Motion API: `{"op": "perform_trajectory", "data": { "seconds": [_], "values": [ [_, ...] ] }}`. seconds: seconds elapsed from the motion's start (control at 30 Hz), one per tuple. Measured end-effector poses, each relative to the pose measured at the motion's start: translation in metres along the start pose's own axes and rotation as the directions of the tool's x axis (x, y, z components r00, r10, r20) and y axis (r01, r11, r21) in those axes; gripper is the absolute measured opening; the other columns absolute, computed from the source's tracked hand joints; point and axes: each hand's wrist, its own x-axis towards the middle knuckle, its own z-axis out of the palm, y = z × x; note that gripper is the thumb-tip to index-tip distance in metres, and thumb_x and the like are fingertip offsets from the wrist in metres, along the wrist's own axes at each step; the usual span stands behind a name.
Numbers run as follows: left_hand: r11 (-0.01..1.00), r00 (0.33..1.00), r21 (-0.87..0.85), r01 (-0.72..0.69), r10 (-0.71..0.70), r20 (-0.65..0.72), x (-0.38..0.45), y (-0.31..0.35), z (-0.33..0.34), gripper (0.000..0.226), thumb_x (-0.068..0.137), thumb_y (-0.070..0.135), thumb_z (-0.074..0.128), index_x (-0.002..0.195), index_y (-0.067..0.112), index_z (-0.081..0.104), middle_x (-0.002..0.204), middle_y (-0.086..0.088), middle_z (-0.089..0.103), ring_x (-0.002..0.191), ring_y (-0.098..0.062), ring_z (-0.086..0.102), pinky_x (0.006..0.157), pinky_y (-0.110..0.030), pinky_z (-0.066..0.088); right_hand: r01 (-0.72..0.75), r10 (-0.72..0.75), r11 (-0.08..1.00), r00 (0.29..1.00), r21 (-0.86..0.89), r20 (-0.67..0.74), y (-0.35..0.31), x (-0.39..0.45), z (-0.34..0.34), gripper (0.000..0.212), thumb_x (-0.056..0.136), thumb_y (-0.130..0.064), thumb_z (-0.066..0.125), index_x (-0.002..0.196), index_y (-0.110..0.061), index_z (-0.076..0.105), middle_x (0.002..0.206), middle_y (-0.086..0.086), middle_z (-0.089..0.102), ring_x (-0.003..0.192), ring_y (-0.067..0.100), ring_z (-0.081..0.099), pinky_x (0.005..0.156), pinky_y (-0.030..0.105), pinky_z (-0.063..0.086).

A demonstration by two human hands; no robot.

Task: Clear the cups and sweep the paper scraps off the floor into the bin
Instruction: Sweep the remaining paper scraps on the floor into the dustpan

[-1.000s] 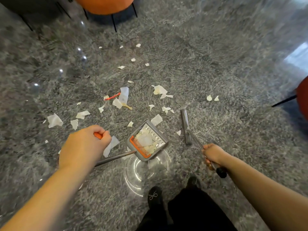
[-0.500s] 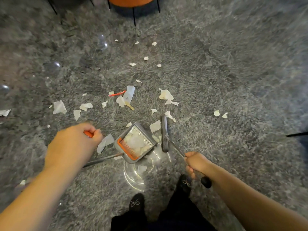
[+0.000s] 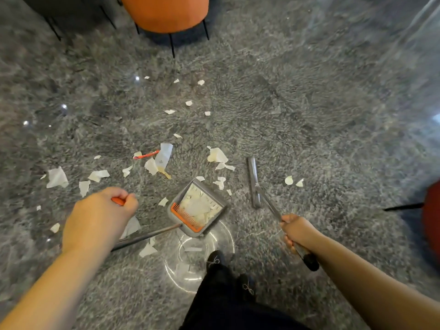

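You see even, soft daylight across the grey carpet, brightest at its upper right. Small glints dot its left side. Its edges bend with wide-angle distortion and soften; shadows on it stay faint.

— What is seen underfoot?
— A grey shaggy carpet is spread across the whole floor.
— And furniture?
— An orange upholstered stool on thin black legs is seen at top; bright glints are caught at left.
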Motion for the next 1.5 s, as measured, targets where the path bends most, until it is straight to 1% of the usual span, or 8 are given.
{"op": "perform_trajectory", "data": {
  "seconds": [0.23, 0.4, 0.63, 0.77, 0.93, 1.07, 1.2, 1.5],
  "values": [
    [0.995, 0.994, -0.026, -0.095, 0.097, 0.054, 0.031, 0.058, 0.023, 0.024, 0.088, 0.038, 0.062, 0.067, 0.028, 0.064, 0.06, 0.006, 0.062, 0.062, -0.023, 0.055, 0.056, -0.031, 0.042, -0.024, 0.026, 1.0, 0.993, 0.019, -0.112, 0.005, 0.03, -0.058, 0.021, 0.096, -0.003, 0.04, 0.112, -0.004, 0.055, 0.055, 0.005, 0.052, 0.036, 0.015, 0.047, 0.035, 0.022, 0.039],
    [0.992, 0.99, -0.036, -0.121, 0.124, 0.074, 0.037, 0.097, 0.037, 0.026, 0.088, 0.034, 0.062, 0.063, 0.026, 0.063, 0.058, 0.007, 0.062, 0.063, -0.021, 0.055, 0.054, -0.031, 0.041, -0.113, 0.115, 0.993, 0.982, 0.021, -0.152, 0.018, 0.066, -0.106, 0.018, 0.097, -0.004, 0.036, 0.089, -0.008, 0.052, 0.036, 0.004, 0.049, 0.032, 0.02, 0.045, 0.039, 0.027, 0.036],
    [0.996, 0.992, 0.018, -0.089, 0.087, 0.086, 0.04, 0.156, 0.067, 0.026, 0.088, 0.039, 0.062, 0.063, 0.033, 0.063, 0.059, 0.01, 0.061, 0.061, -0.022, 0.053, 0.053, -0.031, 0.039, -0.16, 0.141, 0.984, 0.967, -0.076, -0.21, 0.01, 0.106, -0.185, 0.03, 0.096, -0.01, 0.047, 0.067, -0.019, 0.045, 0.065, 0.002, 0.051, 0.054, 0.013, 0.047, 0.035, 0.013, 0.039],
    [0.997, 0.996, 0.038, -0.065, 0.063, 0.062, 0.039, 0.183, 0.082, 0.028, 0.087, 0.041, 0.064, 0.061, 0.033, 0.061, 0.054, 0.011, 0.057, 0.057, -0.023, 0.053, 0.053, -0.032, 0.042, -0.204, 0.182, 0.971, 0.969, -0.126, -0.169, -0.002, 0.134, -0.212, 0.028, 0.097, -0.005, 0.04, 0.071, -0.012, 0.047, 0.062, 0.006, 0.05, 0.043, 0.016, 0.05, 0.036, 0.022, 0.04],
    [1.0, 1.0, 0.022, -0.002, 0.001, 0.028, 0.039, 0.214, 0.09, 0.025, 0.086, 0.041, 0.065, 0.063, 0.033, 0.062, 0.059, 0.011, 0.06, 0.06, -0.021, 0.055, 0.056, -0.032, 0.046, -0.246, 0.238, 0.961, 0.969, -0.131, -0.068, -0.021, 0.156, -0.221, 0.028, 0.098, -0.007, 0.033, 0.103, 0.005, 0.058, 0.053, 0.012, 0.047, 0.043, 0.022, 0.043, 0.043, 0.026, 0.034],
    [1.0, 1.0, 0.018, 0.02, -0.02, 0.013, 0.042, 0.231, 0.088, 0.022, 0.085, 0.042, 0.065, 0.065, 0.034, 0.063, 0.059, 0.008, 0.061, 0.06, -0.025, 0.057, 0.056, -0.033, 0.049, -0.106, 0.117, 0.977, 0.992, -0.187, 0.048, -0.043, 0.158, -0.216, 0.03, 0.096, -0.008, 0.041, 0.124, -0.005, 0.053, 0.06, 0.005, 0.049, 0.047, 0.017, 0.045, 0.043, 0.026, 0.039],
    [0.998, 0.998, -0.019, 0.056, -0.056, -0.011, 0.05, 0.238, 0.082, 0.024, 0.086, 0.039, 0.066, 0.063, 0.034, 0.063, 0.054, 0.012, 0.06, 0.059, -0.021, 0.056, 0.055, -0.032, 0.048, -0.139, 0.15, 0.987, 0.979, -0.084, 0.138, -0.064, 0.164, -0.213, 0.026, 0.101, -0.01, 0.037, 0.123, -0.019, 0.046, 0.043, 0.006, 0.048, 0.029, 0.016, 0.041, 0.032, 0.019, 0.033],
    [0.986, 0.989, -0.081, 0.145, -0.147, -0.012, 0.109, 0.252, 0.065, 0.018, 0.084, 0.04, 0.064, 0.069, 0.031, 0.067, 0.058, 0.011, 0.062, 0.063, -0.025, 0.059, 0.057, -0.034, 0.053, -0.043, 0.057, 0.996, 0.978, -0.072, 0.201, -0.139, 0.192, -0.207, 0.034, 0.1, -0.017, 0.042, 0.134, -0.017, 0.048, 0.056, 0.007, 0.052, 0.032, 0.014, 0.039, 0.037, 0.021, 0.034]
  ]
}}
